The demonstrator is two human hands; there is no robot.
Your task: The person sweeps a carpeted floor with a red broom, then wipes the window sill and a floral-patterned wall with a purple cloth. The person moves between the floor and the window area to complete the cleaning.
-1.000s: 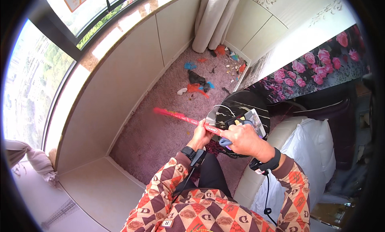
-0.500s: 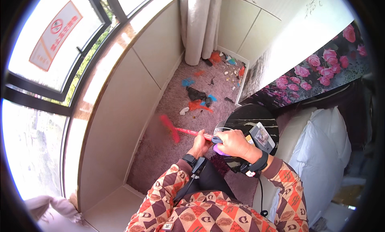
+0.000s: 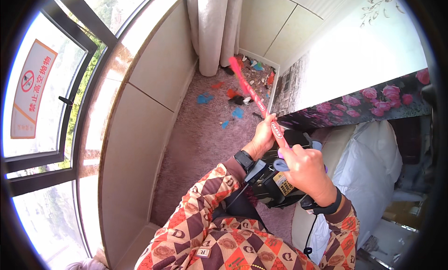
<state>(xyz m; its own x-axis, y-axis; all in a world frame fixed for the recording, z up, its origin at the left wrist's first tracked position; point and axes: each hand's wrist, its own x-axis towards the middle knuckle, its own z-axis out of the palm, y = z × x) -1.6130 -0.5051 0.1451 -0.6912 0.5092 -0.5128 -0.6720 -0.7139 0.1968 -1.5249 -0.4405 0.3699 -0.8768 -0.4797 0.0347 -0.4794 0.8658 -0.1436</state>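
Observation:
Both my hands are closed on the red pole of what looks like a broom point(image 3: 258, 102), its pink-red head angled crosswise toward the far corner. My left hand point(image 3: 263, 138) wraps the pole farther along. Nearer my body, my right hand point(image 3: 305, 169) grips the upper end. Something grey-blue and rolled point(image 3: 281, 165), with bits of purple, shows beside the right hand; its kind is unclear. Beyond, torn blue scraps point(image 3: 205, 98), orange-red scraps point(image 3: 217, 85) and pale bits lie on the mauve carpet point(image 3: 182, 153). The broom head partly covers some scraps.
A curtain point(image 3: 212, 36) hangs at the far corner. Panelled wall point(image 3: 140, 130) and windows run along the left. On the right are a rose-patterned panel point(image 3: 359, 102) and white bedding point(image 3: 368, 162). A dark round table, mostly hidden under my arms, carries a yellow-and-black box point(image 3: 283, 183).
The broom head has swung from the left, near the wall, up to the far corner scraps. Both hands have shifted right, and the dark scrap pile has been moved farther away. The view has turned.

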